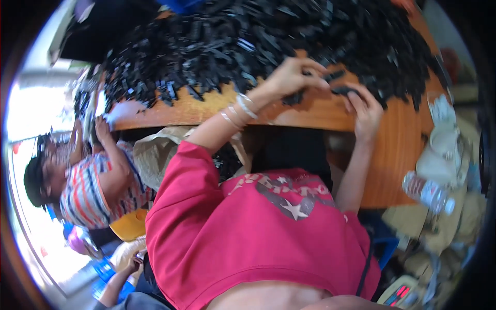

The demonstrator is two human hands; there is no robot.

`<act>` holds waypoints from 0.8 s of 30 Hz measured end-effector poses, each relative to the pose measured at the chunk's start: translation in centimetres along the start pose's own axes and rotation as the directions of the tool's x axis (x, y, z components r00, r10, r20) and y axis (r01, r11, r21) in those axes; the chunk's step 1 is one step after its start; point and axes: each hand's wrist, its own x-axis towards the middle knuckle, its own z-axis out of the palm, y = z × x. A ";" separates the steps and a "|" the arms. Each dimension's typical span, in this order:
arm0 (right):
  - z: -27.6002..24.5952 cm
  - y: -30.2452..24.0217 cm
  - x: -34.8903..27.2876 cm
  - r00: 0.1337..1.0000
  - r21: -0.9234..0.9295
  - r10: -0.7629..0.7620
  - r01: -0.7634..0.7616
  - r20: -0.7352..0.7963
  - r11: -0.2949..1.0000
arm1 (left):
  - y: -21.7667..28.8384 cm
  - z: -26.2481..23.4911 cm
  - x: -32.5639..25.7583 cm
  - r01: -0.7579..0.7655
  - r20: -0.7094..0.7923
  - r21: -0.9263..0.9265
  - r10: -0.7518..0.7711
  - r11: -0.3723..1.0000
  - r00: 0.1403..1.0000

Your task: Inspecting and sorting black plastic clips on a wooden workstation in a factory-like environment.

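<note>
**Two bare hands, two black strips, over a dark heap**

From where I stand, the far left is taken by a co-worker in a striped shirt, with a hand at the table's edge. Just below sits something yellow, and further down another person's arm reaches in beside a blue container. Next comes a beige sack, slumped below the table's front edge.

Across the tabletop spreads a great heap of black pieces, mostly thin and flat, scattered thickly on the wood. In front of it sits the person in a loose pink top, a pale bracelet on the left wrist. The left hand pinches a black strip at its fingertips, above the heap's near edge. Close by, the right hand has thumb and finger closed on a second strip. The hands are near each other yet apart; motion blurs the strips, so I can't make out their exact shape.

Further right, the bare wooden table curves away, with a blue stool below. Beside it lie a clear plastic bottle and a device with a red lit display.
</note>
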 end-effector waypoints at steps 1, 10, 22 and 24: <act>0.6 -0.6 0.1 1.000 -0.062 -0.008 0.008 -0.004 0.998 | 0.6 -0.1 -0.6 0.004 -0.045 0.080 -0.001 0.997 0.999; 0.3 2.8 0.2 0.998 -0.076 0.055 -0.057 -0.028 0.995 | -4.1 1.3 0.5 -0.064 -0.168 0.576 0.194 0.815 0.967; 1.4 4.5 -0.7 0.964 -0.110 0.187 -0.168 0.190 0.980 | -3.5 1.0 7.6 -0.051 -0.187 0.839 0.374 0.542 0.908; 1.0 4.9 -0.2 0.968 -0.125 0.163 -0.140 0.190 0.982 | -2.5 0.5 7.7 -0.057 -0.173 0.802 0.322 0.595 0.931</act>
